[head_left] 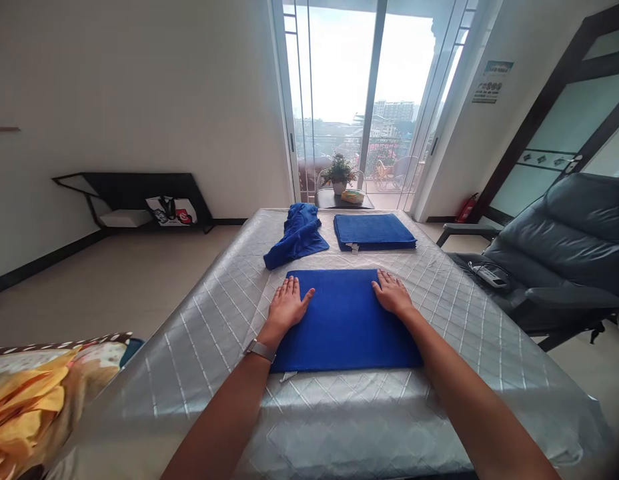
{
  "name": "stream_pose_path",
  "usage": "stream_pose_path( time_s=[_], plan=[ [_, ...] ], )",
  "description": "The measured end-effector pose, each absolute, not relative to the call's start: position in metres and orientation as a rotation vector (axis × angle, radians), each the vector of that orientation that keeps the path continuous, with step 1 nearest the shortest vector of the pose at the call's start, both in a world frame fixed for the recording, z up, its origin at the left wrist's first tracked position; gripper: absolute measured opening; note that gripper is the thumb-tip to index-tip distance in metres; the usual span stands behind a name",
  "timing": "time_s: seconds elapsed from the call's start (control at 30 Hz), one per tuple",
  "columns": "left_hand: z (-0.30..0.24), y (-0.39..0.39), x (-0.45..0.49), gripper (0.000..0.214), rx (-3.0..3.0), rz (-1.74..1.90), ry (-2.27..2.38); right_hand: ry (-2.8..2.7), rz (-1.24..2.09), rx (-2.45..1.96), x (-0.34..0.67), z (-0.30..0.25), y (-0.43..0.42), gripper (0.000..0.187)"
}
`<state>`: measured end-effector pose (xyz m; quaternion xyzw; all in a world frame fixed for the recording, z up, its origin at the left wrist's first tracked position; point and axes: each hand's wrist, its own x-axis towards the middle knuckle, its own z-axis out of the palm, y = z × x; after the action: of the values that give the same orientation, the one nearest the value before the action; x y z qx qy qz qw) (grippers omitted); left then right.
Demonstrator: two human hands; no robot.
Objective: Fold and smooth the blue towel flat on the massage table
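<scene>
A blue cloth [345, 333], folded into a flat rectangle, lies in front of me with a small white tag at its near edge. My left hand [289, 303] rests flat on its left side, fingers stretched away from me and thumb apart. On the far right part of the same cloth, my right hand [393, 293] lies flat with its fingers extended. Beyond the left hand is a crumpled blue cloth [297, 233]. A stack of folded blue cloths [374, 230] sits behind the right hand, with white tags at its front edge.
All the cloths lie on a bed-like surface with a silver quilted cover [209, 333]. A dark armchair [554, 247] holding a power strip [489, 273] stands to the right. Colourful bedding [34, 400] is at lower left. A potted plant [339, 173] stands by the glass door.
</scene>
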<state>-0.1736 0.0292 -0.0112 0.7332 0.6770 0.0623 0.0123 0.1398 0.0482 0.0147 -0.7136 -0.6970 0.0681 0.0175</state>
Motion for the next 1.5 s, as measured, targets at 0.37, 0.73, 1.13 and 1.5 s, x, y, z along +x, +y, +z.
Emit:
stream_pose_path(
  time_s=[0.37, 0.73, 1.13, 1.5],
  plan=[
    [-0.006, 0.026, -0.171, 0.094, 2.342, 0.222, 2.159, -2.096, 0.237, -2.182, 0.140, 0.009, 0.046, 0.068],
    [0.015, 0.037, 0.006, 0.081, 2.644, 0.321, 1.449, -2.125, 0.189, -2.135, 0.142, 0.010, 0.041, 0.064],
    [0.003, 0.064, -0.058, 0.089, 2.369, 0.272, 1.852, -2.070, 0.257, -2.134, 0.139, 0.010, 0.044, 0.067],
    [-0.009, 0.060, -0.164, 0.086, 2.191, 0.241, 2.184, -2.088, 0.242, -2.159, 0.140, 0.010, 0.045, 0.066]
  ],
)
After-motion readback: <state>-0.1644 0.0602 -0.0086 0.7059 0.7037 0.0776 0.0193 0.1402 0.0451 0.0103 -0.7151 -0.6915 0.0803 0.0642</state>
